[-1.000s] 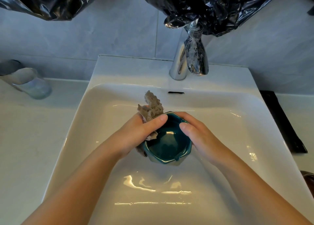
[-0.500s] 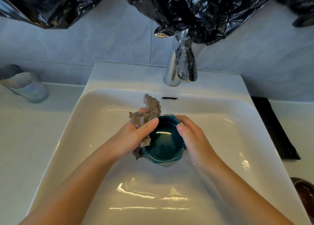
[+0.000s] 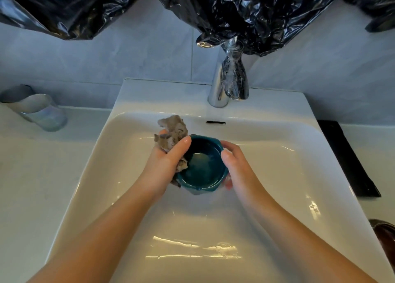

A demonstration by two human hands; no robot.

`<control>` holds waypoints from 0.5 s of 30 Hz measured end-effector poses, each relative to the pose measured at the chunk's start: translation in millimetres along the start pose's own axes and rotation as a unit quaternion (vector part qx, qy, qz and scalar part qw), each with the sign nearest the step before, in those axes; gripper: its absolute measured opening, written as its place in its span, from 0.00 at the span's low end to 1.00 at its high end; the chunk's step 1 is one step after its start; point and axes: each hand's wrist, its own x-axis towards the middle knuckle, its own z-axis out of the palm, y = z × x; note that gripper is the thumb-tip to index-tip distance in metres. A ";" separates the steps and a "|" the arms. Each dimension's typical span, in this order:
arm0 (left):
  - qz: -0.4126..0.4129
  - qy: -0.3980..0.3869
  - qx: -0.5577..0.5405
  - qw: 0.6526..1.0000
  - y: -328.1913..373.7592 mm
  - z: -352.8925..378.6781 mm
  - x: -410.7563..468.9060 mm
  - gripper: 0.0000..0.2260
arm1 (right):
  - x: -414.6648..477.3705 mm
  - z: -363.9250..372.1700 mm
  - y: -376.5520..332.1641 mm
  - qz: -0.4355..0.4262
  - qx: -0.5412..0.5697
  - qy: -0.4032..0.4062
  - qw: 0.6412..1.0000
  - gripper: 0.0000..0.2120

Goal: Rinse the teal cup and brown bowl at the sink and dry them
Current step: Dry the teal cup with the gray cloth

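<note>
i saw the teal cup (image 3: 202, 165) over the middle of the sink (image 3: 277, 176), mouth up, between both hands: the right hand (image 3: 237, 167) was curled round its right wall, and the left hand (image 3: 164, 167) clamped a cloth (image 3: 172, 133) against its left wall, thumb on the rim. the cloth lay outside the cup, so i judged the left hand must carry it over the rim. the brown bowl (image 3: 384, 233) stood at the right edge of the counter (image 3: 32, 176), nearer the right hand.

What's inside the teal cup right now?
The teal cup holds no object; its bottom shows a pale sheen, water or glare, I cannot tell. The left hand and the grey cloth it grips cover part of the left inner wall.
</note>
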 end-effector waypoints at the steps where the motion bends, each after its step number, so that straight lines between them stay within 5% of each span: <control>1: -0.006 0.032 -0.027 0.999 -0.1 4.4 -0.7 0.09 | 1.1 0.5 -1.8 -0.001 0.007 0.018 1.000 0.14; 6: -0.003 0.066 -0.070 0.995 -4.5 17.9 -4.3 0.14 | 0.0 6.9 2.5 -0.057 0.048 0.060 0.995 0.17; 15: 0.036 -0.106 0.078 0.991 2.3 2.9 -2.1 0.14 | 4.7 -12.8 2.3 -0.048 -0.008 -0.003 0.999 0.18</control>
